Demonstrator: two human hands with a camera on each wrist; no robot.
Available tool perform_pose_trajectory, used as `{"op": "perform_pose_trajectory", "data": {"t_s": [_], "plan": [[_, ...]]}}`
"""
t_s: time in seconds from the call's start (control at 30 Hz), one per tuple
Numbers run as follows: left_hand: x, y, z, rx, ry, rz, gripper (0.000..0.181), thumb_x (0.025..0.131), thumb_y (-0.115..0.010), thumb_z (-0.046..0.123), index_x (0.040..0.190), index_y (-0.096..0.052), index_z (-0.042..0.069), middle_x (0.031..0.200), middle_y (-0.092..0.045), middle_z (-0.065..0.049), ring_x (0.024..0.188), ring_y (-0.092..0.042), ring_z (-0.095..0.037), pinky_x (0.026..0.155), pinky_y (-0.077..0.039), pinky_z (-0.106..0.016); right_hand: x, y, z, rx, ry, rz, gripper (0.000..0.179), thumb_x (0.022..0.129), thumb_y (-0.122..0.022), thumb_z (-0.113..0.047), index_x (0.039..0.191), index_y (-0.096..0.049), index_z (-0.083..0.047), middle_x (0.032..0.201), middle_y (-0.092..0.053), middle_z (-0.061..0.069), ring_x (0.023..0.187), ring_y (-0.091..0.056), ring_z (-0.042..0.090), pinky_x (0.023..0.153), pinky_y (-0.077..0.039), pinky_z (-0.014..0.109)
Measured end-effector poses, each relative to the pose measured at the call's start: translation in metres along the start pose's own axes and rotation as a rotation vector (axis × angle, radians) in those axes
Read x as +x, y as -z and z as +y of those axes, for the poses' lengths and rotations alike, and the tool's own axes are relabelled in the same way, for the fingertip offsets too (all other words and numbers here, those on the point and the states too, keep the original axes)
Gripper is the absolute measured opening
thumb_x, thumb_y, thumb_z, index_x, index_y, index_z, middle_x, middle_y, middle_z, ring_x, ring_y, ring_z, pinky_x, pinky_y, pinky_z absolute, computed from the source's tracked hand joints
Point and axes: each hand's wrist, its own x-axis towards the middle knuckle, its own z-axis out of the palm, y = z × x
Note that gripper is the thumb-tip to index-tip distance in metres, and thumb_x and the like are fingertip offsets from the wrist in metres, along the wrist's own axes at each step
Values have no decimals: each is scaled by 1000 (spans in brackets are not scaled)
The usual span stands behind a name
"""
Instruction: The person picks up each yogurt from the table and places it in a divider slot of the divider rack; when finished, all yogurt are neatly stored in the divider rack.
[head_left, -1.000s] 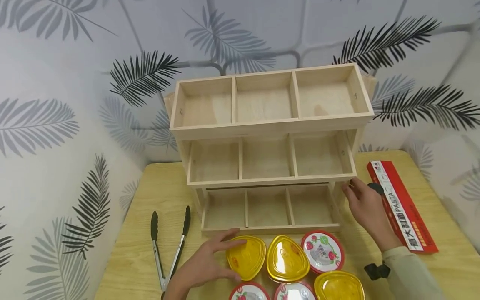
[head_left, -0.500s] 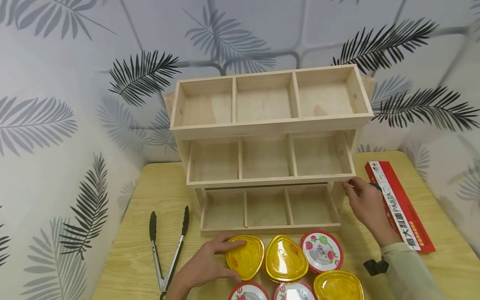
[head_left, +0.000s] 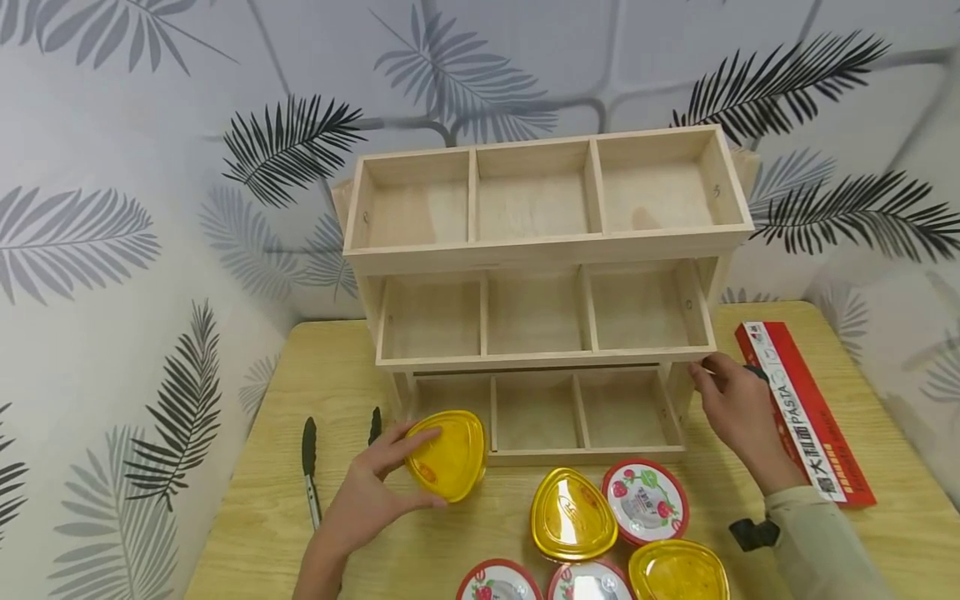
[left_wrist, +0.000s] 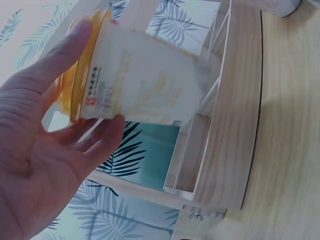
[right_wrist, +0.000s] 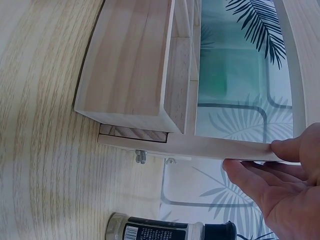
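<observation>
A cup [head_left: 448, 457] is pinched at its yellow lid between the thumb and fingers of the left hand [head_left: 367, 498], in front of the lowest tray [head_left: 585, 457], whose left compartment is partly blocked from the head view. A side post [right_wrist: 215, 145] of the wooden rack [head_left: 542, 361] is pinched between the thumb and fingers of the right hand [head_left: 738, 412]. The cup's pale printed wall is shown by the left wrist camera; from the head, mainly the lid is seen. A black-capped bottle [right_wrist: 159, 229], largely hidden behind the right hand from the head, is revealed by the right wrist camera. The tongs [head_left: 310, 458] are partly covered by the left hand. Two other yellow-lidded cups [head_left: 573, 514], three red-rimmed tubs [head_left: 645, 502] and a pasta box [head_left: 806, 412] are spread over the table [head_left: 262, 517].
</observation>
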Motion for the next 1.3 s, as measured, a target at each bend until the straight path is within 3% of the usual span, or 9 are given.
{"op": "perform_pose_trajectory", "data": {"t_s": [0.13, 0.3, 0.5, 0.7, 0.9, 1.3], "plan": [[9, 4, -1, -20, -19, 64, 72, 71, -92, 19, 137, -63, 25, 149, -46, -1, 136, -45, -26, 108, -43, -40, 0, 0, 0, 2, -2, 3, 38, 103, -56, -11, 136, -53, 8, 126, -60, 33, 104, -64, 52, 80, -55, 58], [22, 2, -6, 1, -16, 91, 75, 72, -91, 21, 140, -60, 25, 148, -45, -2, 133, -48, -26, 107, -44, -41, 0, -2, 2, 9, 3, 14, 37, 103, -56, -12, 135, -55, 7, 124, -61, 32, 103, -65, 51, 79, -55, 57], [35, -6, -19, 18, 73, 108, 75, 72, -91, 27, 140, -60, 26, 152, -41, -9, 137, -44, -32, 108, -43, -47, -1, -3, 4, 12, -9, 10, 38, 104, -56, -14, 135, -55, 7, 125, -61, 32, 103, -65, 50, 79, -55, 57], [48, -12, -35, -41, 114, 112, 75, 73, -91, 21, 141, -59, 23, 153, -40, -15, 136, -44, -33, 105, -46, -45, 0, -2, 4, 7, -14, 6, 39, 104, -56, -14, 136, -54, 7, 126, -61, 32, 103, -66, 50, 79, -55, 57], [59, -17, -46, -41, 77, 150, 70, 74, -90, 17, 138, -62, 19, 142, -53, -6, 126, -52, -26, 98, -51, -45, 1, -2, 5, 5, -2, 1, 39, 104, -55, -14, 137, -53, 6, 127, -60, 31, 104, -65, 50, 80, -55, 57], [70, -20, -52, -32, 57, 158, 75, 74, -90, 15, 141, -57, 14, 140, -55, -12, 120, -57, -28, 95, -53, -45, 0, -1, 2, -6, 8, 14, 38, 104, -55, -14, 135, -54, 7, 125, -62, 31, 101, -67, 48, 78, -56, 56]]}}
